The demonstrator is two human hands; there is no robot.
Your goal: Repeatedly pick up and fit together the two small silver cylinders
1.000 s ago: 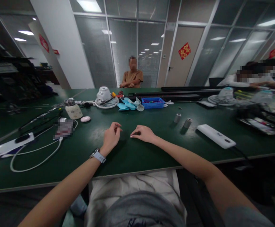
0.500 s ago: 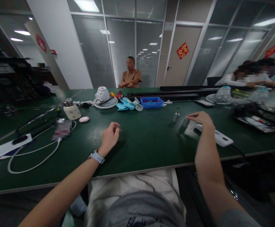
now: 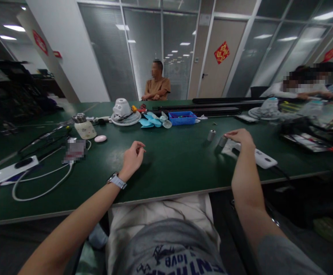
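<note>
On the green table point(image 3: 166, 172), before the blue basket point(image 3: 182, 121), the left hand point(image 3: 133, 157) is held half-curled at the basket's left, the right hand point(image 3: 241, 138) at its right, fingertips point(image 3: 226, 135) at one metal cylinder point(image 3: 223, 141), grip indeterminable, second cylinder point(image 3: 211, 135) beside.

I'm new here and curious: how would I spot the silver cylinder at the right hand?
Over the green table, find the wearer's right hand. The silver cylinder is just left of it, at its fingertips; the lookalike further left has no hand at it.
</note>
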